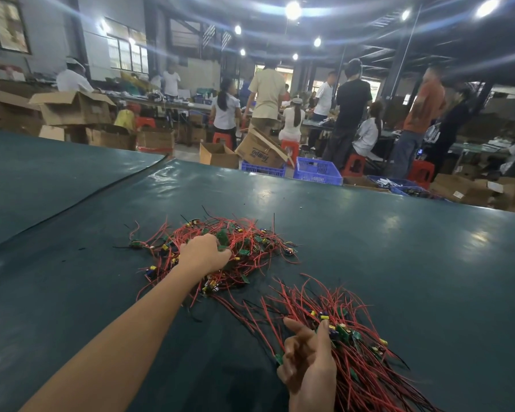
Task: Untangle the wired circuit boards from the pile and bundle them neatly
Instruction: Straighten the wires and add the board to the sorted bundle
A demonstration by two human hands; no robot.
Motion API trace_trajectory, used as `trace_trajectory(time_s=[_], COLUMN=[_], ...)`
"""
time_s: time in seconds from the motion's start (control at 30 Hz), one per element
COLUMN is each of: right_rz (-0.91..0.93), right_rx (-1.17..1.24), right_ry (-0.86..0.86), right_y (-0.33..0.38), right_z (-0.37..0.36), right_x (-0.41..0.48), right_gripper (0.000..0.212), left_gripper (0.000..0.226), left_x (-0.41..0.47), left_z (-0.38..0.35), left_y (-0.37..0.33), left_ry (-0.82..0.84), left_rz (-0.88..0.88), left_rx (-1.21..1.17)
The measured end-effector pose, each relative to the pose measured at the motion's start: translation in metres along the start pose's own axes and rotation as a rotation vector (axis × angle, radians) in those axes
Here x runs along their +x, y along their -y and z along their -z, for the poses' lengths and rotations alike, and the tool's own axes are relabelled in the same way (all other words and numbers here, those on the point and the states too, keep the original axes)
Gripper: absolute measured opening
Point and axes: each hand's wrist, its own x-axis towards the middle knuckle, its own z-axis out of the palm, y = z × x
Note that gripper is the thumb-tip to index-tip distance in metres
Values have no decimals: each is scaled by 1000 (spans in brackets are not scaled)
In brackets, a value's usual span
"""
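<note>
At far red-wired green circuit-board tangle [250, 242]: pulling step, left hand [205, 254] curled into it; near red wire bundle [369, 367] clutched in right hand [309, 361]. Next: tease one board free.

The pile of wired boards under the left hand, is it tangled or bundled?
Tangled. The pile shows red wires looping and crossing every way, with boards scattered among them.

Round ceiling lamps [293, 9] light the hall brightly and throw long bluish flare streaks across the upper part. Their glare lies in pale patches on the glossy dark green table [369, 233]. Shadows are soft and faint. The wired circuit boards [250, 242] and the left hand [204, 254] look sharp; the workers [351, 114] behind are soft and smeared. The wide lens bows the table edge and the ceiling.
</note>
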Motion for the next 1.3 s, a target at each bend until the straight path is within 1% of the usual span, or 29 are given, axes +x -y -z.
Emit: trace_trajectory(time_s=[0.07,0.1,0.2,0.27,0.33,0.37,0.4,0.5,0.57,0.7,0.83,1.0,1.13,1.3], right_rz=[5,6,6,3,6,10,15,22,27,47,92,198,209,266], right_rx=[-10,-14,-19,-12,-2,1,-1,-34,-87,-209,-306,-392,-413,-370], right_ry=[-3,-4,-5,-2,2,5,6,11,12,14,19,31,27,6], right_y=[-1,-2,-2,-3,-3,-4,-4,-5,-6,-8,-13,-17,-16,-14], right_z=[-1,-1,-2,-2,-1,-1,-1,-1,-1,-1,-5,-7,-4,-2], right_x=[-1,-1,-2,-2,-2,-2,-2,-3,-3,-7,-9,-12,-11,-11], right_gripper=[68,68,68,67,67,66,65,58,46,21,8,12,14,18], left_gripper=[29,26,27,27,23,21,20,23,23,21,20,23,22,18], left_x=[-1,-2,-11,-25,-44,-56,-69,-103,-119,-145,-158,-163,-165,-165], left_z=[4,7,12,15,16,13,9,-10,-23,-45,-48,-45,-43,-43], left_y=[-1,-1,-3,-6,-9,-10,-12,-11,-8,5,8,4,4,2], left_ry=[4,-20,-179,-334,-497,-549,-565,-486,-425,-374,-321,-249,-232,-289], left_rz=[-12,-29,-103,-161,-269,-342,-415,-602,-674,-692,-692,-717,-753,-644], left_rx=[-11,-12,-29,-133,-313,-401,-463,-531,-553,-642,-709,-706,-716,-847])
